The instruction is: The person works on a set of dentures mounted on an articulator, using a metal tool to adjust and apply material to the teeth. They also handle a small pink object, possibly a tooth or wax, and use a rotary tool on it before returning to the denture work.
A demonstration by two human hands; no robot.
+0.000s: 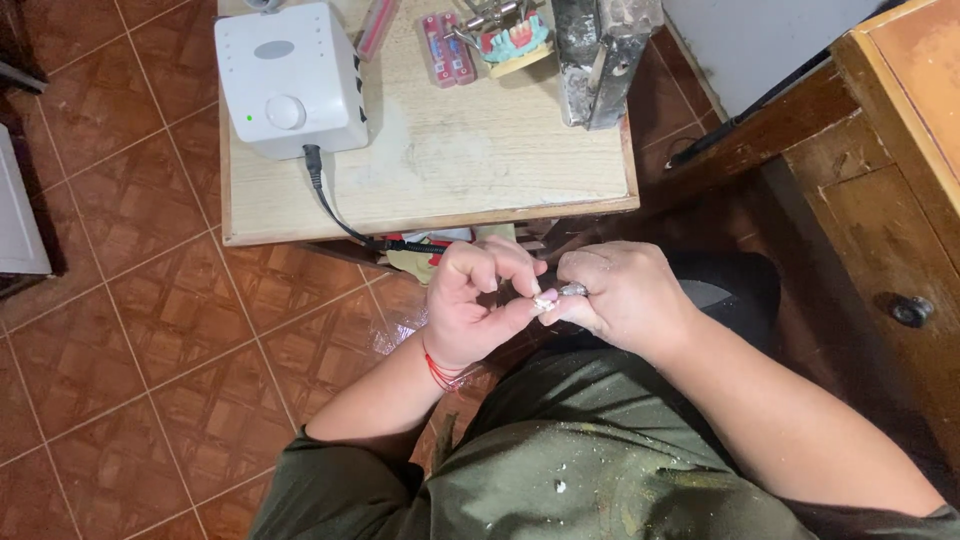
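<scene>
My left hand (pixel 470 300) pinches a small whitish piece (pixel 543 300) between thumb and fingertips, just below the table's front edge. A red thread band circles that wrist. My right hand (pixel 620 290) is closed around a metal-tipped handpiece (pixel 574 289), whose tip touches the small piece. Both hands meet over my lap, above an olive-green shirt dusted with white powder.
A small wooden table (pixel 480 175) carries a white control box (pixel 290 80) with a round knob and a black cable (pixel 330 205), a dental model on an articulator (pixel 515 40), red trays (pixel 447 48) and a dark metal block (pixel 600 55). Wooden furniture (pixel 890 200) stands on the right; brown tile floor on the left.
</scene>
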